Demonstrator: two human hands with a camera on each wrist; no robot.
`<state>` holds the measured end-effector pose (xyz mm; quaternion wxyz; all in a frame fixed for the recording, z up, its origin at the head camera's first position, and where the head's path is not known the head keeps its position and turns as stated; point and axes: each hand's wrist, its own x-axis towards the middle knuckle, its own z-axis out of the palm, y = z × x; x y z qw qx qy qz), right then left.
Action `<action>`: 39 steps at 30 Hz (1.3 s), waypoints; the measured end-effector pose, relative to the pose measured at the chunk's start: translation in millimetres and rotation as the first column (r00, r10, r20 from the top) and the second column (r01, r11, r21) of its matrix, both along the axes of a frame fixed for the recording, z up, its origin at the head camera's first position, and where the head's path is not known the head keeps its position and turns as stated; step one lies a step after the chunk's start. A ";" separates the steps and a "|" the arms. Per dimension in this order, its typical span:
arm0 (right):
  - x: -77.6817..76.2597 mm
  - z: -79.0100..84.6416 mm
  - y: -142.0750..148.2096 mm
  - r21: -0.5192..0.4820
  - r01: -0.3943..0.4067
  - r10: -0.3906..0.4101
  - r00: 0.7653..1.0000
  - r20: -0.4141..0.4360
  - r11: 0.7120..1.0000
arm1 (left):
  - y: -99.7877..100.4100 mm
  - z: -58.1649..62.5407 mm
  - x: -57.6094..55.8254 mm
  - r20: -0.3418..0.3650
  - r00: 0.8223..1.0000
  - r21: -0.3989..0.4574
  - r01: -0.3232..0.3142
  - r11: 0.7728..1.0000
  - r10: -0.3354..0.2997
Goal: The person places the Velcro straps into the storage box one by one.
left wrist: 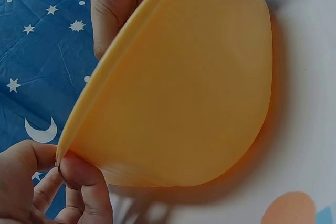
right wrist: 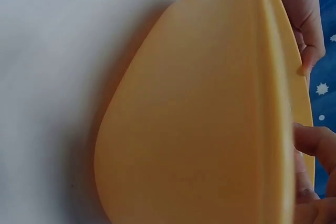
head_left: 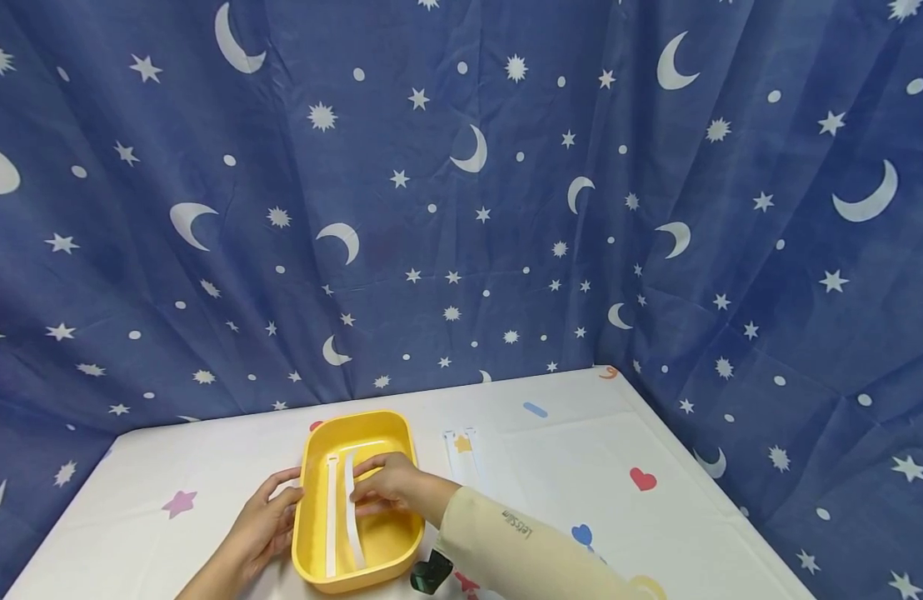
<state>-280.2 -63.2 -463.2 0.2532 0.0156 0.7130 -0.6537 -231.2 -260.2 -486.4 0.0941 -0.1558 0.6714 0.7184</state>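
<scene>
A yellow tub (head_left: 304, 533) with rounded corners stands on the table, as the head view shows. My left hand (head_left: 265, 523) pinches its left rim between thumb and fingers (left wrist: 86, 174). Inside the tub lies a flat white strip (head_left: 331, 517) with a small head at its far end, like a cable tie. Beside it, a second white strip (head_left: 351, 517) bends in a slight curve. My right hand (head_left: 390, 483) reaches in over the right rim and pinches this second strip near its middle. In the right wrist view the tub's wall hides most of that hand (right wrist: 315, 171).
Right of the tub, more white strips (head_left: 452, 454) lie flat on the white patterned tablecloth (head_left: 551, 467). A glossy dark object (head_left: 431, 573) shows under the right forearm. A blue curtain (head_left: 401, 217) with moons and stars hangs behind the table and along its right side.
</scene>
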 end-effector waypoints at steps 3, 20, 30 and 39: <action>-0.6 -2.2 -1.1 -0.001 0.007 -0.007 1.000 0.000 1.000 | -0.7 -0.4 0.4 -0.005 1.000 -0.002 0.010 1.000 -0.010; -2.4 -13.7 -7.9 0.033 0.042 -0.042 0.999 -0.013 0.999 | 0.4 -2.4 2.4 0.002 1.000 -0.019 -0.005 1.000 0.005; -1.7 -17.0 -8.2 0.041 0.034 -0.032 0.999 -0.042 0.999 | 0.8 -3.2 2.7 0.002 1.000 -0.015 -0.010 1.000 0.010; -1.2 -17.0 -13.2 0.115 0.083 -0.069 0.990 -0.121 0.990 | 0.3 -3.2 0.0 0.001 1.000 -0.014 -0.015 1.000 0.015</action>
